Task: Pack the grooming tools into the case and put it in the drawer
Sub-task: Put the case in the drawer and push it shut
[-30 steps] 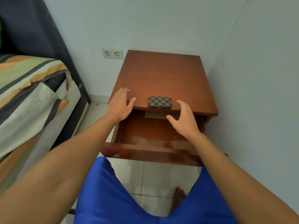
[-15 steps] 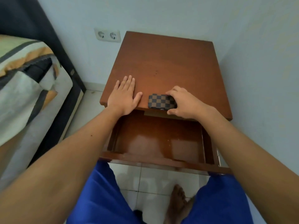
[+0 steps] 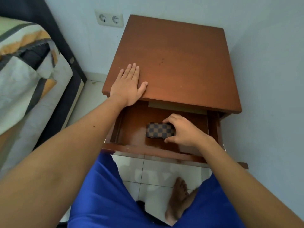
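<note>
A small closed case (image 3: 159, 130) with a brown and dark checkered cover is inside the open drawer (image 3: 131, 148) of a brown wooden nightstand (image 3: 181, 63). My right hand (image 3: 184, 131) grips the case at its right end, fingers over the far edge and thumb on the near edge. The case sits low over the drawer bottom; whether it touches the wood I cannot tell. My left hand (image 3: 130, 84) lies flat, fingers apart, on the front left corner of the nightstand top. No loose grooming tools are in view.
A bed with a striped cover (image 3: 24, 71) stands to the left. A double wall socket (image 3: 109, 19) is on the back wall. A wall runs close along the nightstand's right side. Below the drawer are white floor tiles, my blue shorts (image 3: 107, 203) and a bare foot (image 3: 178, 199).
My right hand closed on the case on the nightstand top and carried it down into the open drawer. My left hand slid a little further onto the top.
</note>
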{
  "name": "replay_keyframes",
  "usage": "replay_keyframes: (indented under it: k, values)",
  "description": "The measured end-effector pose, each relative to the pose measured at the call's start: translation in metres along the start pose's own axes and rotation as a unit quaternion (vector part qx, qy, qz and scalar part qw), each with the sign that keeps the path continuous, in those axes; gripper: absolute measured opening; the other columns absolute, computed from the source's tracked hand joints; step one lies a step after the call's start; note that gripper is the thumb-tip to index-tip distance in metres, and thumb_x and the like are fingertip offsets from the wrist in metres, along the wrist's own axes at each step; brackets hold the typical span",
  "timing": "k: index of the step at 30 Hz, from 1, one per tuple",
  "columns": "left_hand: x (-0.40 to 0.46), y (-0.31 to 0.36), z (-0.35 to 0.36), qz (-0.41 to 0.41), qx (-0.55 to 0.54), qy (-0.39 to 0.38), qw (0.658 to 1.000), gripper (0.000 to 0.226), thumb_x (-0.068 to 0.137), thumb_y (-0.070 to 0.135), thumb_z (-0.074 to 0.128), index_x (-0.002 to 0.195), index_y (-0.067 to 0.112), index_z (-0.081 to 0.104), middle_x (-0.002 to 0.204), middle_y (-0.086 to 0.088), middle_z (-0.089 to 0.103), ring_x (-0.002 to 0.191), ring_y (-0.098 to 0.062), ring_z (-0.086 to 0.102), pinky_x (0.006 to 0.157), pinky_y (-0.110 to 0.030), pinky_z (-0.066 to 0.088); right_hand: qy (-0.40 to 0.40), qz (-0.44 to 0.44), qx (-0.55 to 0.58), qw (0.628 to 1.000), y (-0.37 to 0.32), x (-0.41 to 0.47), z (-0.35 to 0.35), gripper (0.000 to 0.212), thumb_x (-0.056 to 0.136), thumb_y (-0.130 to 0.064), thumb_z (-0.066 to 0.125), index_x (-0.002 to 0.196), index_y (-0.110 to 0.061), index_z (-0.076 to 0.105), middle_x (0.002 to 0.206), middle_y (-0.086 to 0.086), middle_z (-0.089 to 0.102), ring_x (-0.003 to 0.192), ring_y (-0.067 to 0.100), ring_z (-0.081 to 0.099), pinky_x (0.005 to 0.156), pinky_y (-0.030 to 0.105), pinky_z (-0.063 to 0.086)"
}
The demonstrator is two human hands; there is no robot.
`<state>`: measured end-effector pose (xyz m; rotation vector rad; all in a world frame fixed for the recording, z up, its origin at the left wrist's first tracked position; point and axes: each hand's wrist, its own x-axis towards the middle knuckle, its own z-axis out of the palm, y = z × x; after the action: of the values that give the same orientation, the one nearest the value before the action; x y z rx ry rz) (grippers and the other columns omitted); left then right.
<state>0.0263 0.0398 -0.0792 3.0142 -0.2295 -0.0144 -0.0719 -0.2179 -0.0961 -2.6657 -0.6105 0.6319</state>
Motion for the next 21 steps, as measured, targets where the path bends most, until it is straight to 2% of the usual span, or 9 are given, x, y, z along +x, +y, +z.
replay_keyframes:
  k: [4, 9, 12, 16, 18, 21]
  values:
    - [-0.001, 0.001, 0.000, -0.002, -0.001, 0.003, 1.000, 0.080, 0.104, 0.064, 0.009, 0.166, 0.013, 0.008, 0.174, -0.006, 0.006, 0.161, -0.020, 0.002, 0.131, -0.041, 0.003, -0.040, 0.030, -0.026, 0.998, 0.011, 0.021, 0.024, 0.081, 0.073, -0.042, 0.091, 0.140, -0.015, 0.054, 0.135, 0.004, 0.053, 0.128, 0.026, 0.050, 0.108, 0.039, 0.046]
    - [-0.002, 0.001, -0.001, -0.001, 0.004, 0.003, 1.000, 0.080, 0.103, 0.064, 0.009, 0.166, 0.013, 0.009, 0.174, -0.006, 0.007, 0.161, -0.020, 0.002, 0.131, -0.042, 0.004, -0.046, 0.044, -0.052, 0.997, 0.015, 0.027, 0.037, 0.087, 0.070, -0.041, 0.093, 0.142, -0.018, 0.050, 0.139, 0.006, 0.044, 0.130, 0.026, 0.041, 0.110, 0.044, 0.045]
    - [-0.002, 0.001, -0.001, -0.001, 0.005, 0.004, 1.000, 0.080, 0.103, 0.064, 0.009, 0.166, 0.013, 0.009, 0.174, -0.006, 0.007, 0.161, -0.020, 0.002, 0.131, -0.042, 0.003, -0.043, 0.053, -0.020, 0.997, 0.019, 0.023, 0.034, 0.091, 0.070, -0.043, 0.093, 0.146, -0.023, 0.048, 0.142, 0.004, 0.043, 0.134, 0.025, 0.037, 0.113, 0.045, 0.043]
    - [-0.003, 0.002, -0.003, -0.002, 0.004, 0.002, 1.000, 0.081, 0.103, 0.065, 0.007, 0.166, 0.014, 0.008, 0.174, -0.005, 0.006, 0.161, -0.020, 0.002, 0.131, -0.042, 0.003, 0.015, 0.057, 0.060, 0.996, 0.015, 0.003, 0.017, 0.081, 0.079, -0.051, 0.085, 0.147, -0.029, 0.049, 0.148, -0.002, 0.044, 0.141, 0.020, 0.038, 0.117, 0.045, 0.041]
    - [-0.004, 0.002, -0.004, -0.004, 0.002, 0.002, 1.000, 0.081, 0.103, 0.064, 0.007, 0.166, 0.014, 0.008, 0.174, -0.005, 0.006, 0.161, -0.020, 0.002, 0.131, -0.042, 0.003, 0.060, 0.041, 0.108, 0.991, 0.002, -0.018, 0.006, 0.077, 0.084, -0.059, 0.077, 0.149, -0.031, 0.048, 0.149, -0.009, 0.043, 0.141, 0.012, 0.041, 0.115, 0.038, 0.042]
    - [-0.004, 0.003, -0.005, -0.005, 0.001, 0.001, 1.000, 0.081, 0.103, 0.064, 0.007, 0.166, 0.014, 0.008, 0.174, -0.005, 0.006, 0.161, -0.021, 0.002, 0.131, -0.042, 0.003, 0.095, 0.001, 0.136, 0.986, -0.022, -0.058, 0.000, 0.093, 0.079, -0.078, 0.067, 0.155, -0.033, 0.037, 0.154, -0.015, 0.035, 0.142, 0.005, 0.037, 0.112, 0.030, 0.039]
